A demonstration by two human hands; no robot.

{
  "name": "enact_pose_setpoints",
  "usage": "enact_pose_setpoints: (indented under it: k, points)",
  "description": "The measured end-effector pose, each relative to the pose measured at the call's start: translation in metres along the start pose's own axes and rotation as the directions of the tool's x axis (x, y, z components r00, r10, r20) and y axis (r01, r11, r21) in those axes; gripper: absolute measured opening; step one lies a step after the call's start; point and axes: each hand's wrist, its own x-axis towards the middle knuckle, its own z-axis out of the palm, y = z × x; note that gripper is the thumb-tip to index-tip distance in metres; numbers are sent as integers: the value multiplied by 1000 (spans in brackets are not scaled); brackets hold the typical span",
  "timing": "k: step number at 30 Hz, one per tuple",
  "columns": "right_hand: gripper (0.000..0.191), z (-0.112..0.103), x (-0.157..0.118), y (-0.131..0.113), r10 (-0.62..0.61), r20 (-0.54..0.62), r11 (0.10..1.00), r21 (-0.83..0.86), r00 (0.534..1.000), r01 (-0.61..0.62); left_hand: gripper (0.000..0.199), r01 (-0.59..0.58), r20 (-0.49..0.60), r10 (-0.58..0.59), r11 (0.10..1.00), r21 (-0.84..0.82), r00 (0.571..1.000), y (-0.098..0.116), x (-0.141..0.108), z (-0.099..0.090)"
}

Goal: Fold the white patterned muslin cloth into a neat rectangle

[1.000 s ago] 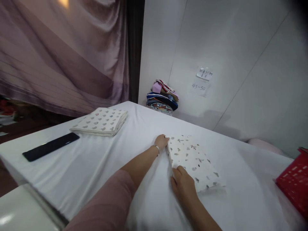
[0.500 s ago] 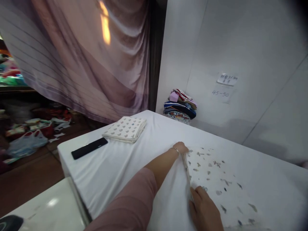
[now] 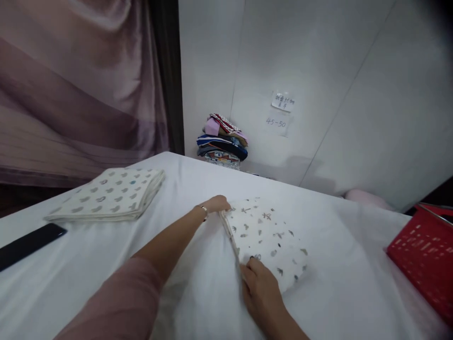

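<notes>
A white cloth [image 3: 269, 231] printed with small grey and brown figures lies on the white-covered table [image 3: 339, 264]. At the far end of its left edge, my left hand [image 3: 216, 204], with a bracelet at the wrist, is closed on a corner. My right hand [image 3: 261, 285] grips the same edge nearer to me, thumb at the side and fingers on top. Between the two hands the edge shows stacked layers. Farther left sits another folded cloth [image 3: 109, 193], white with grey mushroom-like prints, touched by neither hand.
A black phone-like slab [image 3: 31, 243] lies at the table's left. Folded clothes [image 3: 222, 139] are piled by the wall beyond the far edge, below paper notes [image 3: 278, 123]. On the right stands a red plastic basket [image 3: 424, 255]. A pinkish curtain [image 3: 81, 85] hangs at the left.
The view has swung to the right, bringing the red basket into sight. Both hands keep hold of the printed cloth's edge, and its near part now reaches less far toward me.
</notes>
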Motion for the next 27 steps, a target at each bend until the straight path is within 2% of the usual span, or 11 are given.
enact_pose_setpoints:
  k: [4,7,14,18,21,24,25,27]
  points:
    - [23,-1,2,2,-35,10,999,32,999,35,8,40,-22,-39,998,52,999,-32,-24,-8]
    - [22,-5,4,2,-26,30,999,35,999,24,11,39,-54,-36,998,47,998,-45,-37,-8]
    - [23,-21,6,0,1,156,996,83,988,-14,17,50,-57,-50,999,-6,997,-49,-38,-7]
    - [25,-24,-7,-10,-23,156,997,-69,987,34,20,52,-58,-52,999,7,997,-50,-35,-4]
    - [22,-33,-19,-13,-55,155,998,-1,986,56,21,43,-41,-43,999,1,998,-54,-32,-1]
    - [27,-51,-17,8,-47,101,972,234,994,23,23,33,-44,-35,999,-42,998,-58,-29,1]
    - [29,-56,-12,22,-8,56,957,291,998,-9,24,32,-47,-34,998,-55,998,-59,-28,2]
    - [25,-66,5,57,145,-62,933,340,988,-115,24,35,-43,-38,997,-69,998,-59,-27,1]
